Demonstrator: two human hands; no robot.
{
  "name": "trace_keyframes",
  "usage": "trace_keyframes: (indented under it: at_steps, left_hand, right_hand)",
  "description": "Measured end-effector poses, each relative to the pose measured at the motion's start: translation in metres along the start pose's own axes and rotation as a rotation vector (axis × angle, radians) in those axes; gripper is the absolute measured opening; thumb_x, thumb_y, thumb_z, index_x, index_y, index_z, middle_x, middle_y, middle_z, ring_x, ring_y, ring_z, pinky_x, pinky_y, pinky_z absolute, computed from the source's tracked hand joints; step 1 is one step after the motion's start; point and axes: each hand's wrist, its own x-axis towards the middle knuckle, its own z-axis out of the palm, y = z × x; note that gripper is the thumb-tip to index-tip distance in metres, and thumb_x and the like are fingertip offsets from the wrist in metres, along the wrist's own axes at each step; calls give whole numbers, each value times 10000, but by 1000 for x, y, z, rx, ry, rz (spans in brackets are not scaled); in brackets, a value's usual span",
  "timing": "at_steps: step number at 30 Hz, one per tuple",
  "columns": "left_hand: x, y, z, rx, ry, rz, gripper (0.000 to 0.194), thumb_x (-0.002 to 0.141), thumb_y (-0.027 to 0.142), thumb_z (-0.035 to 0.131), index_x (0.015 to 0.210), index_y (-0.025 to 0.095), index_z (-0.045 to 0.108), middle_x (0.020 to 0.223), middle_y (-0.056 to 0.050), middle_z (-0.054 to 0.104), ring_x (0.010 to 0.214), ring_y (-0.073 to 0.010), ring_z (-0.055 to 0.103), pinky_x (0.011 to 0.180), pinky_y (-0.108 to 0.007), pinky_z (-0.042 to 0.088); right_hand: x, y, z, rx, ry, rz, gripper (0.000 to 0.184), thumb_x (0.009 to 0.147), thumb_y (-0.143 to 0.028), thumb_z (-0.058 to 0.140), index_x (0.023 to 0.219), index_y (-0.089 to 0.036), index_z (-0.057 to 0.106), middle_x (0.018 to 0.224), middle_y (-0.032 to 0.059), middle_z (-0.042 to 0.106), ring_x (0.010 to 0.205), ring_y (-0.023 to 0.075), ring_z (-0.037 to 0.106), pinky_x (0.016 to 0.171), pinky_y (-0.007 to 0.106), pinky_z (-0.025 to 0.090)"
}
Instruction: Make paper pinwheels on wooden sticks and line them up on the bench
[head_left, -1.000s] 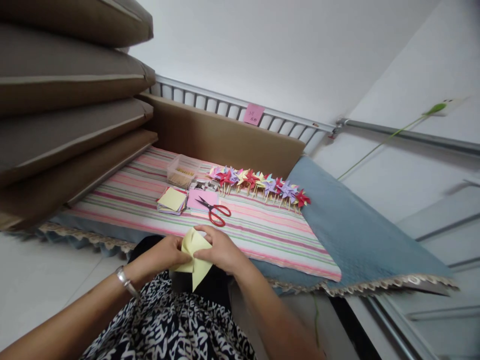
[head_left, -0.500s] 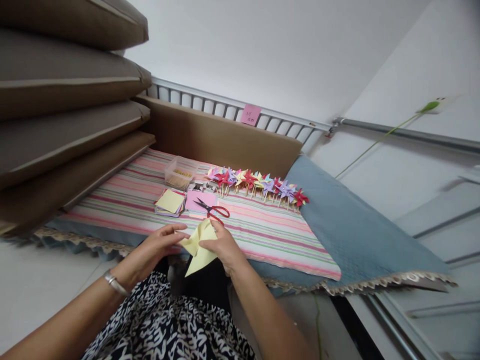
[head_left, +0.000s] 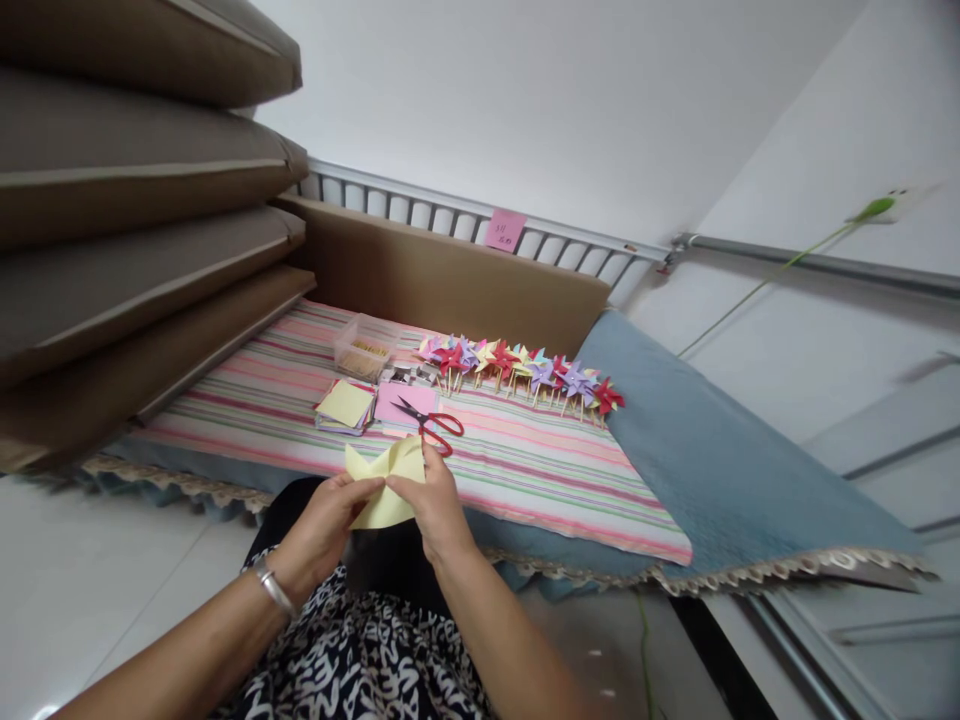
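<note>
Both hands hold a pale yellow paper pinwheel [head_left: 391, 503], partly folded, above my lap at the table's near edge. My left hand [head_left: 330, 515] pinches it from the left, thumb near its centre. My right hand [head_left: 433, 500] grips its right side, its thumb meeting the left thumb at the middle. Just beyond the paper lie scissors [head_left: 430, 419] with red handles, blades spread, partly over a pink paper sheet [head_left: 405, 401]. To their left sits a stack of coloured paper squares [head_left: 346, 404], yellow on top.
Behind the paper stack stands a clear plastic box [head_left: 365, 348] of small sticks. Finished pinwheels [head_left: 517, 370] in several colours line the striped cloth [head_left: 570, 480]. Cushions [head_left: 150, 230] are piled at left; a brown board [head_left: 450, 275] stands at the back.
My left hand has moved in and taken hold of the yellow paper. The paper has turned and its left point now faces up. My thumbs have come together at its centre.
</note>
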Motion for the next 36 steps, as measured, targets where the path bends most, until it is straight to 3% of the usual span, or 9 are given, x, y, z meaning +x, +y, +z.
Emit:
trace_keyframes:
  at_steps: [5,8,11,14,16,22,30,36]
  left_hand:
    - [-1,9,-3,44,53,0,251,575,232,780,769,85,718,649,-83,742,540,-167,643,555,-240,499]
    - [0,18,-7,85,94,-16,201,562,205,757,712,81,706,611,-89,730,515,-177,634,522,-254,503]
    - [4,23,-14,113,95,-21,201,557,202,747,709,78,702,619,-96,730,535,-188,644,515,-256,506]
    - [8,21,-17,134,78,-22,213,560,212,738,718,74,701,611,-96,726,525,-182,639,508,-248,499]
    - [9,19,-17,145,77,-21,223,557,218,738,720,72,699,600,-92,720,507,-175,628,492,-242,485]
    - [9,15,-15,192,89,-10,211,544,247,750,651,78,682,541,-73,686,476,-168,605,456,-232,442]
    - [7,5,-12,215,50,15,195,534,217,766,672,94,705,556,-47,686,483,-131,577,485,-212,408]
    - [5,2,-9,214,48,-13,203,518,224,791,661,101,719,568,-53,700,493,-136,579,486,-213,395]
  right_hand:
    - [-8,2,-5,-77,-33,-26,515,712,-260,643,1210,-193,529,797,12,685,672,187,642,632,296,511]
    - [-21,1,-19,-420,-7,-316,439,812,-235,566,1248,-199,534,894,50,668,780,194,635,750,336,520]
    - [-36,2,-33,-791,-60,-660,472,799,-75,496,1239,-232,563,1207,100,586,1108,236,546,988,419,429]
    - [-45,3,-38,-999,-110,-789,544,746,13,471,1218,-235,576,1407,109,430,1282,259,401,1065,469,357]
    - [-47,4,-36,-1039,-95,-810,459,747,7,501,1131,-216,616,1434,118,397,1297,269,381,1066,478,355]
    - [-44,-2,-31,-977,-81,-834,172,808,-75,579,857,-201,685,1336,123,512,1261,264,426,1052,458,364]
    - [-38,-11,-24,-806,-33,-522,80,758,-119,682,762,-191,715,1368,139,516,1320,283,388,1086,472,311]
    - [-35,-10,-16,-851,-16,-472,86,782,-112,646,779,-178,702,1424,167,458,1370,285,318,1097,509,276]
